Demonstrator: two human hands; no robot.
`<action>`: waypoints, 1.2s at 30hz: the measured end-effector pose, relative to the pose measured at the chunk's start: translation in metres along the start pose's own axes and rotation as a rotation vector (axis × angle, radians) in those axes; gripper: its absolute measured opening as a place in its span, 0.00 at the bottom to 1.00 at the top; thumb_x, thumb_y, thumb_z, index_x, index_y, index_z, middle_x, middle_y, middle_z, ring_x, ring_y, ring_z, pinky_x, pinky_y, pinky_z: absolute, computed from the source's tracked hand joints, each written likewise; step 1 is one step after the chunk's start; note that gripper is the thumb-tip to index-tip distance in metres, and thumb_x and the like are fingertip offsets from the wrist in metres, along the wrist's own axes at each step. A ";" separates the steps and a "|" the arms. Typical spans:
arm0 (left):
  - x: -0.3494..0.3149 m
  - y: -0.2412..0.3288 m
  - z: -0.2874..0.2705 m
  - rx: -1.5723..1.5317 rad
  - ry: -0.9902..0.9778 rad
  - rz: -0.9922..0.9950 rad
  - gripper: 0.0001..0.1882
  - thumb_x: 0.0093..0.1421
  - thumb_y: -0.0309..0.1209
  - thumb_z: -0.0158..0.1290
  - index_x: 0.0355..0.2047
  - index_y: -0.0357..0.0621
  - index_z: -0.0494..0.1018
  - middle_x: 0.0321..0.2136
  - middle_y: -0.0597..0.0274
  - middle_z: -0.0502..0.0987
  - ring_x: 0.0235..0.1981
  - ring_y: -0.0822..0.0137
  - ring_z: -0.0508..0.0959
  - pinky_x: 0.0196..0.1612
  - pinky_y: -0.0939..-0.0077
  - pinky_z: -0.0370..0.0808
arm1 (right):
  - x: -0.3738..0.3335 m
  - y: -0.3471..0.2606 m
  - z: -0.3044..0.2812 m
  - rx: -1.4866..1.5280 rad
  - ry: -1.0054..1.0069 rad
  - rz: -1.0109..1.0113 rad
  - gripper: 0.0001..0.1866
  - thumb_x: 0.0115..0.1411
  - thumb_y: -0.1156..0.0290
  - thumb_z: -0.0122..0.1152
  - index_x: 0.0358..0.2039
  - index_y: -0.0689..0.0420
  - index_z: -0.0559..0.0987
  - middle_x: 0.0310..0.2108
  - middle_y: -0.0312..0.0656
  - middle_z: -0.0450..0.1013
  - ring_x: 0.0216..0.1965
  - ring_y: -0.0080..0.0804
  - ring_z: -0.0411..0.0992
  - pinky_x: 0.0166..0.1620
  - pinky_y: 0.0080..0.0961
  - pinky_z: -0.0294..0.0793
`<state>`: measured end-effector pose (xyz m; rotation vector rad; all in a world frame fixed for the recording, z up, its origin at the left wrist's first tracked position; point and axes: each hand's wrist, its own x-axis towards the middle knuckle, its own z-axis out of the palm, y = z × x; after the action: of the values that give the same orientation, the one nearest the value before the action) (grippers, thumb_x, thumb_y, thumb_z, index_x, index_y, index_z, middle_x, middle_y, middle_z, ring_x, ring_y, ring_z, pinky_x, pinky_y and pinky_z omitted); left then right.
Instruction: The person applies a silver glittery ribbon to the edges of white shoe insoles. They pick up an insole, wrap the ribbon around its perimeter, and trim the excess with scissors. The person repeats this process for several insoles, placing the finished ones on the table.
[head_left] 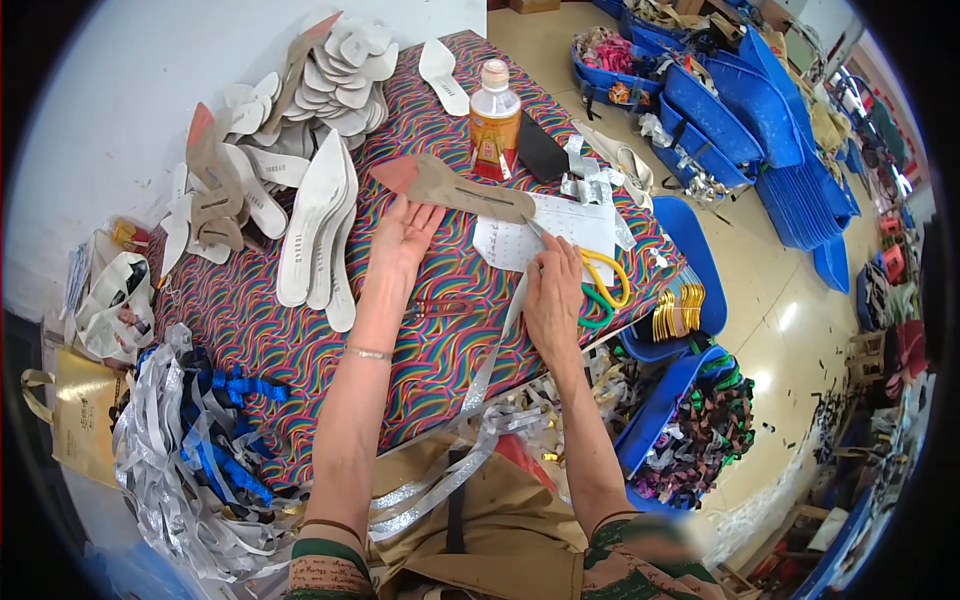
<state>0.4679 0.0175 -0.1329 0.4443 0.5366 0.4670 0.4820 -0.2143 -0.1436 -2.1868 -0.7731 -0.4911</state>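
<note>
A brown insole board (455,190) with a pink end and a dark lengthwise slot lies across the patterned cloth. My left hand (408,235) is palm up at its pink end, fingers stretched apart, the fingertips at the board's near edge. My right hand (553,295) is closed around scissors, whose yellow and green handles (620,280) stick out to its right. Their pointed tip is near the board's brown end. A silver glitter ribbon (490,370) runs down from beside my right hand toward my lap. White insoles (318,220) lie overlapped left of my left forearm.
More insoles (345,75) are piled against the wall. A drink bottle (495,120), dark phone (541,148) and written paper (580,225) sit on the far side. Silver ribbons (160,440) hang at left. Blue bins (690,225) with scraps stand right of the table.
</note>
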 end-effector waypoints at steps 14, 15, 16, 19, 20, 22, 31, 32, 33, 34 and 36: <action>-0.133 0.115 -0.007 -0.172 -0.259 0.004 0.17 0.67 0.32 0.45 0.52 0.34 0.65 0.26 0.65 0.63 0.24 0.72 0.61 0.25 0.77 0.63 | -0.003 0.007 0.007 -0.017 0.021 0.018 0.03 0.61 0.78 0.51 0.35 0.62 0.69 0.52 0.54 0.69 0.58 0.55 0.62 0.63 0.51 0.54; -0.157 0.103 -0.007 -0.096 -0.152 0.028 0.18 0.67 0.34 0.45 0.51 0.34 0.65 0.26 0.64 0.62 0.24 0.72 0.61 0.24 0.77 0.62 | -0.003 0.002 0.003 0.025 0.055 0.001 0.03 0.60 0.78 0.51 0.35 0.62 0.69 0.51 0.53 0.70 0.57 0.55 0.63 0.63 0.50 0.55; -0.176 0.090 -0.007 -0.023 -0.048 0.050 0.19 0.66 0.36 0.44 0.51 0.34 0.65 0.26 0.63 0.62 0.25 0.71 0.62 0.22 0.78 0.62 | 0.001 -0.003 -0.006 0.064 0.092 -0.017 0.03 0.60 0.78 0.52 0.35 0.62 0.69 0.50 0.53 0.71 0.57 0.54 0.63 0.62 0.49 0.57; -0.208 0.062 -0.034 -0.040 -0.073 -0.050 0.20 0.65 0.40 0.45 0.48 0.35 0.67 0.25 0.63 0.62 0.24 0.70 0.62 0.23 0.79 0.62 | -0.006 -0.006 -0.019 0.331 0.111 -0.010 0.05 0.57 0.80 0.54 0.35 0.63 0.71 0.49 0.53 0.71 0.52 0.50 0.67 0.58 0.45 0.62; -0.216 0.054 -0.042 -0.108 -0.124 -0.142 0.21 0.65 0.41 0.45 0.47 0.34 0.67 0.25 0.63 0.62 0.24 0.69 0.62 0.23 0.79 0.62 | -0.011 -0.008 -0.024 0.445 0.099 0.002 0.06 0.56 0.80 0.55 0.35 0.63 0.71 0.48 0.53 0.70 0.49 0.49 0.68 0.57 0.44 0.64; -0.227 0.038 -0.058 -0.244 -0.231 -0.325 0.22 0.64 0.43 0.46 0.45 0.34 0.68 0.25 0.62 0.62 0.24 0.68 0.63 0.23 0.79 0.62 | -0.025 -0.040 -0.052 0.918 -0.080 0.325 0.05 0.57 0.80 0.57 0.35 0.63 0.73 0.47 0.50 0.73 0.48 0.42 0.70 0.54 0.37 0.66; -0.301 -0.021 -0.061 -0.020 -0.022 -0.334 0.22 0.66 0.46 0.44 0.48 0.41 0.70 0.41 0.55 0.76 0.40 0.60 0.77 0.37 0.62 0.77 | -0.065 -0.125 -0.102 1.094 -0.695 0.069 0.05 0.58 0.74 0.60 0.35 0.59 0.76 0.40 0.45 0.73 0.42 0.36 0.72 0.44 0.30 0.71; -0.304 -0.022 -0.067 -0.049 -0.097 -0.305 0.26 0.66 0.50 0.43 0.52 0.42 0.68 0.44 0.55 0.75 0.44 0.59 0.77 0.43 0.59 0.76 | -0.066 -0.130 -0.103 1.036 -0.652 0.090 0.05 0.58 0.74 0.60 0.35 0.59 0.76 0.39 0.44 0.73 0.41 0.35 0.72 0.43 0.30 0.71; -0.308 -0.022 -0.073 -0.083 -0.169 -0.279 0.30 0.66 0.54 0.42 0.56 0.42 0.65 0.48 0.55 0.74 0.48 0.58 0.76 0.49 0.57 0.75 | -0.068 -0.135 -0.104 0.980 -0.616 0.116 0.05 0.58 0.75 0.60 0.35 0.59 0.75 0.38 0.44 0.73 0.40 0.35 0.72 0.42 0.29 0.72; -0.318 -0.015 -0.050 -0.026 -0.147 -0.210 0.33 0.65 0.56 0.41 0.58 0.43 0.63 0.48 0.56 0.74 0.48 0.59 0.76 0.50 0.58 0.75 | -0.070 -0.140 -0.104 0.983 -0.603 0.130 0.05 0.59 0.76 0.59 0.35 0.60 0.75 0.38 0.43 0.73 0.39 0.31 0.72 0.41 0.27 0.72; -0.330 -0.009 -0.049 0.117 -0.200 -0.132 0.43 0.61 0.64 0.40 0.63 0.42 0.55 0.50 0.55 0.72 0.49 0.58 0.75 0.53 0.58 0.72 | -0.072 -0.147 -0.108 0.990 -0.579 0.160 0.04 0.59 0.78 0.59 0.35 0.62 0.75 0.36 0.40 0.73 0.36 0.24 0.71 0.39 0.22 0.71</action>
<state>0.1914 -0.1502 -0.0501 0.5573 0.3985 0.2616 0.3203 -0.2450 -0.0371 -1.3986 -0.8669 0.5530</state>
